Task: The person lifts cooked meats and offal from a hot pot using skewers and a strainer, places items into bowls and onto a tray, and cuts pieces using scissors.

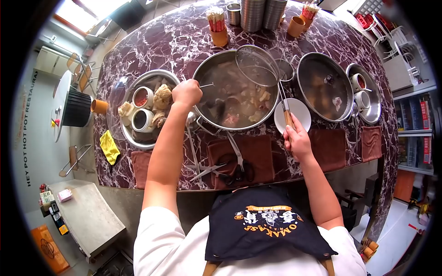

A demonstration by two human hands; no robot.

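Observation:
My left hand (187,93) is closed on a thin metal tool (207,85), whose tip reaches over the left rim of the large pot (224,127) of broth and meat pieces. In my right hand (298,138) is the wooden handle of a mesh strainer (258,65), held over the pot's upper right side. A white plate (301,115) lies just beyond that hand. Left of the pot, a steel bowl (138,143) holds meat chunks (162,96) and two sauce cups (142,97).
A second pot (317,115) of dark broth stands right, beside a steel dish (375,115) with two cups. Scissors (239,165) and tongs (202,172) lie near the front edge by brown cloths (264,158). Skewer holders (219,37) and metal cylinders (252,16) stand at the back.

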